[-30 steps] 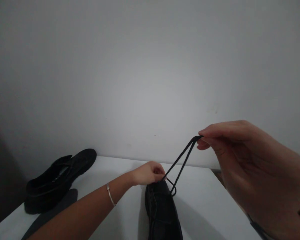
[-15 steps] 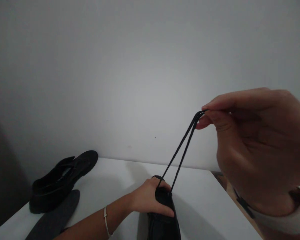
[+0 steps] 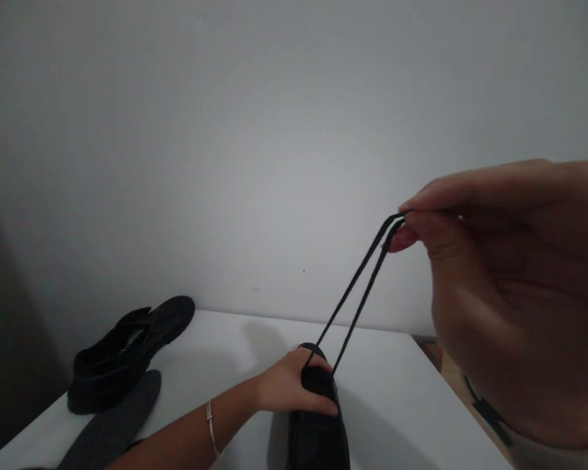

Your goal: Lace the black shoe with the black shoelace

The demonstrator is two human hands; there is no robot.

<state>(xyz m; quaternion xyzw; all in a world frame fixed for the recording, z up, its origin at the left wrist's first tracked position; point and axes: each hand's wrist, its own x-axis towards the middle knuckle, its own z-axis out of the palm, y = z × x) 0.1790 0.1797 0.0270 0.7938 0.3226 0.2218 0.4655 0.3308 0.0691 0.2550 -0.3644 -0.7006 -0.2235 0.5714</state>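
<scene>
A black shoe [image 3: 318, 434] lies on the white table [image 3: 396, 405] at the bottom centre. My left hand [image 3: 291, 388], a thin bracelet on its wrist, is wrapped over the shoe's far end and presses it down. Two strands of a black shoelace [image 3: 360, 294] run taut from the shoe up to the right. My right hand [image 3: 509, 287] is raised close to the camera and pinches both lace ends between thumb and forefinger.
A second black shoe [image 3: 127, 349] lies at the table's far left, with a dark grey insole [image 3: 115, 424] in front of it. A plain grey wall stands behind the table. The table's right edge drops to a floor strip [image 3: 451, 372].
My right hand rose with the lace ends, pulling out the slack loop until both strands ran taut. My left hand shifted from pinching at the eyelets to gripping over the shoe.
</scene>
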